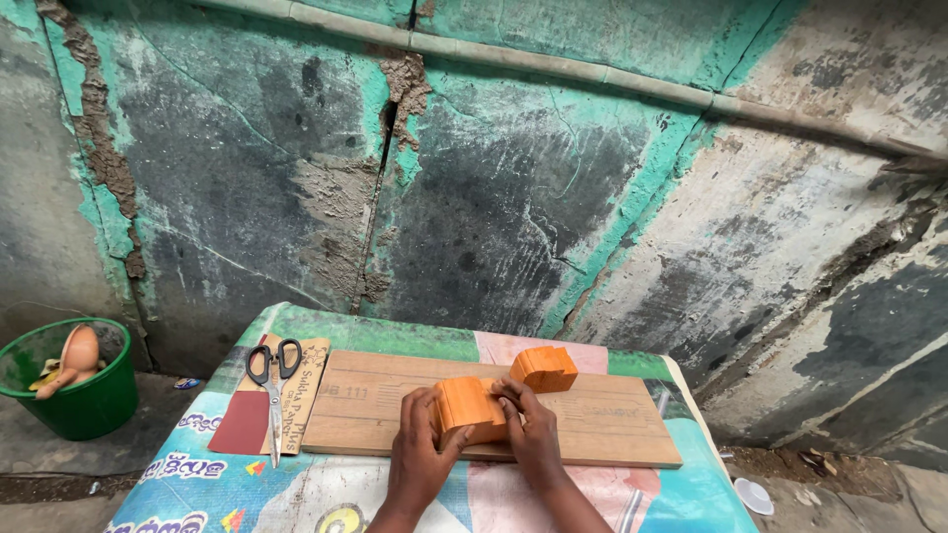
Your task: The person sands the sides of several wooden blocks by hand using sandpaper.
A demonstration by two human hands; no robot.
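Now, orange block [467,407] gripped by left hand [417,456] and right hand [531,434], fingers curled around it, on wooden board [592,424], second orange block [545,367] just behind, scissors [275,380] left of board.

Matt orange wooden block [468,408] on a smooth pale wood board [592,419]; glossy metal scissors [275,385]; rough, flaking plaster wall [513,188].

Two bare hands [474,444], forearms bare; no sleeves

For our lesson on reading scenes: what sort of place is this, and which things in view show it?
Probably a makeshift outdoor craft spot. A weathered wall with peeling green paint stands behind a table; on its wooden board both hands, left hand and right hand, hold an orange block; scissors lie nearby.
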